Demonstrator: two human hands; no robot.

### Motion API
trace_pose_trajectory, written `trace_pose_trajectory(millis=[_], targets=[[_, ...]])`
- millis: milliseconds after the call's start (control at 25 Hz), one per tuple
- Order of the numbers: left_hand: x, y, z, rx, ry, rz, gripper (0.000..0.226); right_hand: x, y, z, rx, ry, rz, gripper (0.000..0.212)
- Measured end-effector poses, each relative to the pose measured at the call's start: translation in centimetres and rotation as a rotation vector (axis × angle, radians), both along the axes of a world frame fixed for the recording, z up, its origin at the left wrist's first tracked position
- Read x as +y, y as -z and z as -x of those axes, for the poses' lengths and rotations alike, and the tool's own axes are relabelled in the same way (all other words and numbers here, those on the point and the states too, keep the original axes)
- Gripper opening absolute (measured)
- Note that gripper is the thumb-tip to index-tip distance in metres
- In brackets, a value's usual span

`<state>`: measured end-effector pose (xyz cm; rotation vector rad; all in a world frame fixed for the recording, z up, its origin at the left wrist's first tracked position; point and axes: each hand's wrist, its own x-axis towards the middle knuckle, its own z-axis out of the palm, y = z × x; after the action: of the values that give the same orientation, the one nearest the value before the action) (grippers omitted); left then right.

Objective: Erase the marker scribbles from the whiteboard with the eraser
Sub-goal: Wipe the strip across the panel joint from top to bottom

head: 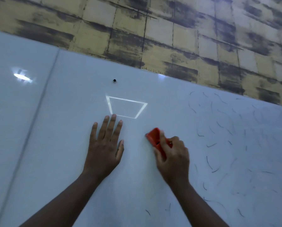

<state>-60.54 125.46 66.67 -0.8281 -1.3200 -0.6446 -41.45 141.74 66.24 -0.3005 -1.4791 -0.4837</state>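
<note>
right fingers point(163, 143): your forefinger lies along the top of the red eraser point(155, 136), and the other fingers curl round its near end, so the grip is closed on it.
right hand point(173, 158): it holds the eraser against the whiteboard point(71, 145), with the eraser's far end pointing up and to the left; the forearm runs off the bottom edge.
left fingers point(111, 126): straight and slightly spread, lying flat on the board, thumb out to the side.
left hand point(104, 149): your palm rests on the board, holding nothing, just left of the eraser and apart from it.
eraser: it sits on a clean stretch of board between your two hands, blurred at its edges.
scribbles point(218, 136): thin dark curved strokes scattered over the board to the right of your right hand, a few more below it near the bottom edge.
whiteboard: glossy, with a vertical seam point(39, 112) on the left and a small dark hole point(114, 80) above your left hand.
reflections: a bright square outline point(126, 107) at your left fingertips, an oval glare point(21, 77) far left.
wall point(169, 30): yellowish tiles with dark smears above the board.
</note>
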Motion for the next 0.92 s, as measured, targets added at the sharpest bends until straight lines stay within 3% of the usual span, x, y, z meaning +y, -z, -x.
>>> trace_pose_trajectory(millis=[160,360,560,760,920], targets=[[0.7,0.6,-0.4,-0.024,-0.014,-0.026,0.068,6.1,-0.5,-3.4,0.241,0.007,0.207,0.057],[1.3,1.9,-1.1,-0.065,-0.008,-0.078,0.066,7.4,4.3,-3.8,0.348,-0.120,0.338,0.056],[1.7,2.8,-1.9,-0.110,0.002,-0.094,0.066,1.6,8.8,0.1,0.097,-0.227,0.192,0.056],[1.9,8.3,-2.8,-0.156,-0.001,-0.021,0.069,-0.7,13.1,-0.3,-0.203,-0.252,0.020,0.059],[1.5,10.6,-2.7,-0.166,-0.005,0.010,0.069,0.1,11.9,-2.7,-0.255,-0.275,0.070,0.069]])
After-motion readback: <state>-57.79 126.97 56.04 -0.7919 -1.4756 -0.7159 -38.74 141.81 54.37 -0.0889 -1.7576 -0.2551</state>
